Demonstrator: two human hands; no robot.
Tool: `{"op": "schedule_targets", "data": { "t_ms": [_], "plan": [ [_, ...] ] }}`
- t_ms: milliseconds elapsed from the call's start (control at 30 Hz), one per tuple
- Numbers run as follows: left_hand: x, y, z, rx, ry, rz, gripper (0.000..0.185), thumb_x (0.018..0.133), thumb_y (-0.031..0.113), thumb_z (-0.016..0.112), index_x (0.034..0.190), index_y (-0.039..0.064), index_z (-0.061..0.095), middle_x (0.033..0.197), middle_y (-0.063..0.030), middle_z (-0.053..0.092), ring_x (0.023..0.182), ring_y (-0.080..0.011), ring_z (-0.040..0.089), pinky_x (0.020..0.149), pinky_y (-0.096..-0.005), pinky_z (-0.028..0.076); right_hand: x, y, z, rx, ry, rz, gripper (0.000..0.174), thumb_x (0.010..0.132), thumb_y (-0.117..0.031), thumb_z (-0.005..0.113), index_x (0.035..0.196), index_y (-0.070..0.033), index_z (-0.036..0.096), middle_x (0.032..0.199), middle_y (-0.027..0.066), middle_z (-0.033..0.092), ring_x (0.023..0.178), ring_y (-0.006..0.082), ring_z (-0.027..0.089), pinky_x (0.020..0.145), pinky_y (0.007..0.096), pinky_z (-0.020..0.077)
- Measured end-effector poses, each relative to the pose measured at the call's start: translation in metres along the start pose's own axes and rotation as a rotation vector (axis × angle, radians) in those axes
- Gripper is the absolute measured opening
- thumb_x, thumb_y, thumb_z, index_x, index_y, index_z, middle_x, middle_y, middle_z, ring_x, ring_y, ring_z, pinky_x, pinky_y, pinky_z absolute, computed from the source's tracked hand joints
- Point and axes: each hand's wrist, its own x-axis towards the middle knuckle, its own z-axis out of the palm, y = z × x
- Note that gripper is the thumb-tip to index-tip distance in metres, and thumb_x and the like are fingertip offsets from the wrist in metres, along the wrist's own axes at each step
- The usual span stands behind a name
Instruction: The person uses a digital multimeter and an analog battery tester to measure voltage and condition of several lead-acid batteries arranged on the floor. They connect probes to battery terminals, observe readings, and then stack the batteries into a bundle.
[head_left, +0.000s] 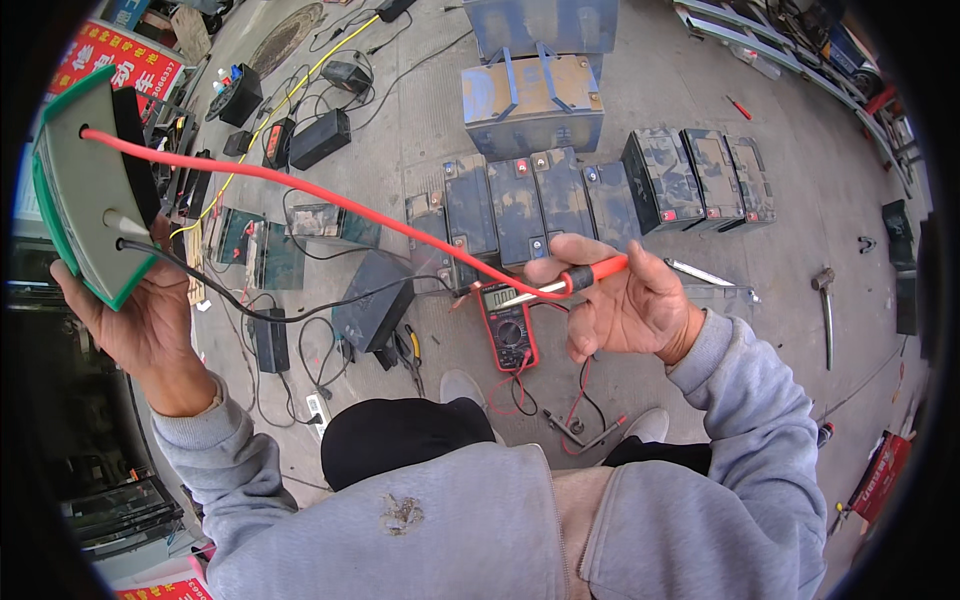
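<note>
My left hand (150, 322) holds up a grey-and-green battery tester (90, 180) by its lower end. From its case run a thick red cable (322, 193) and a black cable (300, 318). The red cable reaches across to my right hand (637, 319), whose thumb and fingers hold a red-handled probe (598, 274) with a metal shaft pointing left. Below the shaft, a red digital multimeter (511, 337) lies on the floor, its display lit. The black cable's far end passes beside the multimeter, where a bare copper-coloured tip shows.
Several dusty batteries (517, 206) stand ahead, with three more batteries (701, 180) to their right. Behind them sits a large blue battery case (532, 97). Black chargers (321, 140) and tangled leads cover the left floor. A hammer (827, 315) lies right; test probes (581, 431) lie between my feet.
</note>
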Motion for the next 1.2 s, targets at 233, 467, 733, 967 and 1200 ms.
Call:
{"op": "schedule_targets", "data": {
  "t_ms": [233, 467, 733, 967, 1200],
  "plan": [
    [0.141, 0.138, 0.042, 0.283, 0.155, 0.212, 0.054, 0.094, 0.01, 0.057, 0.135, -0.014, 0.032, 0.137, -0.0325, 0.042, 0.129, -0.0458, 0.042, 0.105, -0.0561, 0.045, 0.033, -0.043, 0.045, -0.086, -0.26, -0.213, 0.076, 0.099, -0.057, 0.033, 0.154, -0.01, 0.01, 0.155, 0.0161, 0.026, 0.118, 0.0356, 0.058, 0.094, 0.0418, 0.0512],
    [0.256, 0.141, 0.023, 0.657, 0.402, 0.649, 0.041, 0.096, 0.024, 0.059, 0.118, -0.009, 0.047, 0.116, -0.0237, 0.058, 0.105, -0.0384, 0.063, 0.093, -0.0462, 0.057, 0.037, -0.058, 0.009, -0.311, 0.103, -0.134, 0.068, 0.101, -0.043, 0.038, 0.148, 0.004, 0.025, 0.137, 0.0239, 0.048, 0.113, 0.0315, 0.06, 0.091, 0.0378, 0.0531],
    [0.27, 0.063, -0.06, 0.534, 0.416, 0.551, 0.04, 0.096, 0.031, 0.058, 0.119, -0.001, 0.05, 0.111, -0.0143, 0.063, 0.097, -0.0328, 0.066, 0.089, -0.0443, 0.059, 0.002, -0.078, -0.015, -0.426, 0.379, -0.238, 0.062, 0.1, -0.039, 0.04, 0.142, 0.006, 0.036, 0.122, 0.0206, 0.06, 0.1, 0.0253, 0.064, 0.083, 0.0337, 0.0547],
    [0.195, -0.122, -0.159, 0.412, 0.644, 0.158, 0.054, 0.089, 0.042, 0.068, 0.123, 0.004, 0.051, 0.104, -0.0075, 0.063, 0.088, -0.0235, 0.065, 0.08, -0.0397, 0.056, -0.036, -0.085, -0.017, -0.58, 0.626, -0.262, 0.062, 0.098, -0.038, 0.046, 0.14, 0.007, 0.04, 0.117, 0.0187, 0.062, 0.095, 0.0237, 0.065, 0.079, 0.031, 0.0535],
    [0.121, -0.247, -0.238, 0.48, 0.757, -0.33, 0.056, 0.085, 0.061, 0.061, 0.113, 0.013, 0.057, 0.094, -0.0013, 0.064, 0.07, -0.0123, 0.059, 0.054, -0.025, 0.045, -0.085, -0.082, -0.001, -0.715, 0.916, -0.263, 0.061, 0.096, -0.04, 0.048, 0.136, 0.005, 0.045, 0.111, 0.0166, 0.064, 0.088, 0.0204, 0.063, 0.075, 0.0298, 0.053]
  ]
}}
